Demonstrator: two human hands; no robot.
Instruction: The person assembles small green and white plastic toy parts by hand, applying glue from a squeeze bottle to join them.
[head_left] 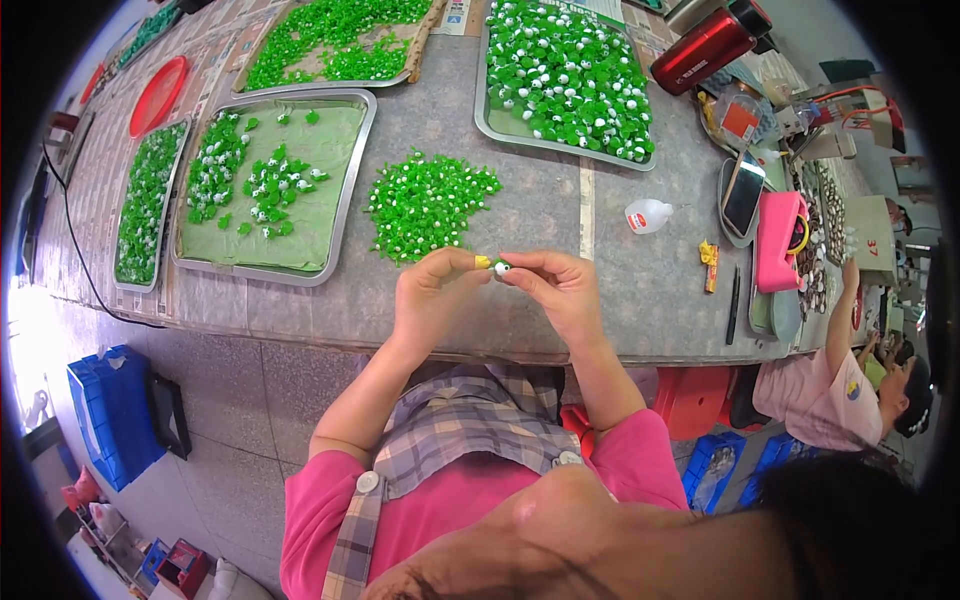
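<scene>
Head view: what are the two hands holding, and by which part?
Both the left hand and right hand pinch one small green-and-white piece by its sides with their fingertips.

Between your fingertips sits a green-and-white bead (pixel 500 267), with a yellow fingertip cover (pixel 483 262) beside it. Just beyond your grip lies a green-and-white bead pile (pixel 430 203) on the grey table (pixel 620 290).

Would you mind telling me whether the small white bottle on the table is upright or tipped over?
Tipped over: the small white bottle lies on its side on the table.
</scene>
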